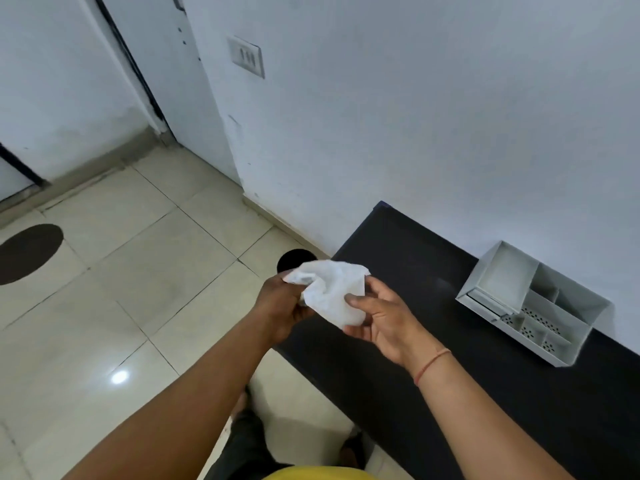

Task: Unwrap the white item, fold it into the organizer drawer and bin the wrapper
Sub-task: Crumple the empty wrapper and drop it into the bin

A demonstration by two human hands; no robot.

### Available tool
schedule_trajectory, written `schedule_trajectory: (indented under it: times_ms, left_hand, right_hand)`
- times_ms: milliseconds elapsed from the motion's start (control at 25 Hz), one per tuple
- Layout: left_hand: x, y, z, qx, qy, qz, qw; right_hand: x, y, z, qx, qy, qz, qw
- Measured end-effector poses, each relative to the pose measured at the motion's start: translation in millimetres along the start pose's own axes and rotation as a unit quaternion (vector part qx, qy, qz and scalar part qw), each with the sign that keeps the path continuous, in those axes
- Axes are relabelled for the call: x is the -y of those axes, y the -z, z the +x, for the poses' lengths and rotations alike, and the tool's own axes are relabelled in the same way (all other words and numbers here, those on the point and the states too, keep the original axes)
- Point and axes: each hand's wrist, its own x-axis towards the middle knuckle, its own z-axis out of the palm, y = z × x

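Holding a crumpled white item (329,289) up between both hands, over the near-left corner of the black bench (433,341) and the tiled floor (138,289). Left hand (280,306) closed around the bunched left end, fingers curled under and mostly hidden by the fabric-like folds. Right hand (381,317) palm-up, thumb pressed onto the lower right edge, pinching that edge against the fingers behind. Cannot tell whether the white sheet is the item itself or its wrapper. Thin red thread (433,365) tied round the right wrist.

Sitting on the bench toward the right, against the white wall (415,116): a pale grey organizer (533,303) with one larger tray section at the upper left and several small perforated compartments lower down, well apart from the hands. Showing just behind the white item, on the floor beside the bench corner: a dark round opening, probably a bin (294,259), partly covered by the sheet. Lying at the far left on the tiles: a dark oval mat (29,252). Mounted higher on the wall: a switch plate (246,57).
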Motion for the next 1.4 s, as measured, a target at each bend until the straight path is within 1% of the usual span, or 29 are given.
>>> schedule_trajectory:
  times_ms: [40, 80, 120, 160, 200, 280, 320, 400, 480, 520, 560, 600, 640, 720, 760, 800, 840, 920, 1000, 1080, 1240, 1400]
  left_hand:
    - [-3.7, 8.3, 6.9, -0.052, -0.032, 0.134, 0.989]
    - [-10.4, 20.6, 14.3, -0.079, -0.066, 0.244, 0.964]
    - [-20.2, 34.4, 21.8, -0.089, -0.09, 0.314, 0.941]
    - [-32.9, 48.9, 28.8, -0.086, -0.105, 0.342, 0.93]
    - [-46.6, 65.2, 37.0, -0.076, -0.11, 0.352, 0.927]
    - [-75.0, 99.0, 57.0, -0.034, -0.106, 0.347, 0.931]
    - [-88.7, 114.5, 65.7, -0.009, -0.093, 0.326, 0.941]
    - [-119.0, 142.6, 82.2, 0.034, -0.037, 0.226, 0.973]
    - [-149.3, 165.1, 98.5, 0.105, 0.029, 0.12, 0.987]
    - [-160.4, 171.8, 105.7, 0.133, 0.056, 0.086, 0.986]
    - [-169.4, 173.9, 113.1, 0.154, 0.08, 0.068, 0.982]
    - [-174.5, 172.6, 123.0, 0.168, 0.098, 0.069, 0.978]
    - [-177.3, 168.1, 133.2, 0.184, 0.112, 0.081, 0.973]
    - [-177.0, 156.9, 152.8, 0.204, 0.132, 0.107, 0.964]
    - [-176.7, 150.5, 164.6, 0.213, 0.144, 0.116, 0.959]
    - [-177.3, 144.6, 175.4, 0.218, 0.152, 0.123, 0.956]
    - [-177.7, 139.9, 186.6, 0.212, 0.154, 0.131, 0.956]
    - [-179.9, 134.4, 212.7, 0.169, 0.145, 0.16, 0.962]
    - [-181.5, 135.3, 246.6, 0.123, 0.136, 0.181, 0.966]
    - [-179.0, 140.5, 286.6, 0.092, 0.139, 0.191, 0.967]
    - [-166.8, 143.7, 362.0, 0.06, 0.181, 0.224, 0.956]
    - [-133.1, 143.5, 435.6, 0.047, 0.214, 0.272, 0.937]
  right_hand:
    - [2.9, -18.9, 9.7, -0.012, 0.025, 0.023, 0.999]
    - [5.6, -41.5, 23.5, -0.03, 0.045, 0.031, 0.998]
    - [7.5, -65.2, 38.7, -0.047, 0.057, 0.033, 0.997]
    - [9.7, -90.9, 53.4, -0.061, 0.066, 0.028, 0.996]
    - [11.6, -116.8, 67.8, -0.074, 0.072, 0.016, 0.995]
    - [12.1, -162.8, 96.5, -0.095, 0.081, -0.019, 0.992]
    - [13.0, -182.0, 107.7, -0.102, 0.086, -0.041, 0.99]
    - [17.9, -214.5, 124.5, -0.108, 0.102, -0.08, 0.986]
    - [25.3, -243.8, 135.8, -0.125, 0.132, -0.13, 0.975]
    - [26.6, -253.7, 141.6, -0.136, 0.168, -0.191, 0.958]
    - [25.8, -259.8, 148.0, -0.145, 0.206, -0.27, 0.929]
    - [24.7, -262.5, 153.7, -0.152, 0.231, -0.345, 0.897]
    - [25.1, -260.7, 160.1, -0.171, 0.24, -0.395, 0.87]
    - [29.9, -246.7, 172.2, -0.23, 0.247, -0.418, 0.843]
    - [33.2, -236.0, 179.8, -0.269, 0.25, -0.413, 0.833]
    - [34.4, -223.3, 190.2, -0.307, 0.237, -0.396, 0.832]
    - [34.4, -210.4, 201.7, -0.335, 0.206, -0.361, 0.846]
    - [36.0, -190.6, 227.0, -0.367, 0.132, -0.239, 0.89]
    - [36.0, -175.7, 257.6, -0.385, 0.1, -0.147, 0.906]
    - [37.2, -165.1, 291.4, -0.397, 0.079, -0.083, 0.911]
    - [21.8, -145.3, 365.7, -0.437, -0.026, 0.011, 0.899]
    - [-9.5, -129.1, 438.1, -0.43, -0.085, 0.082, 0.895]
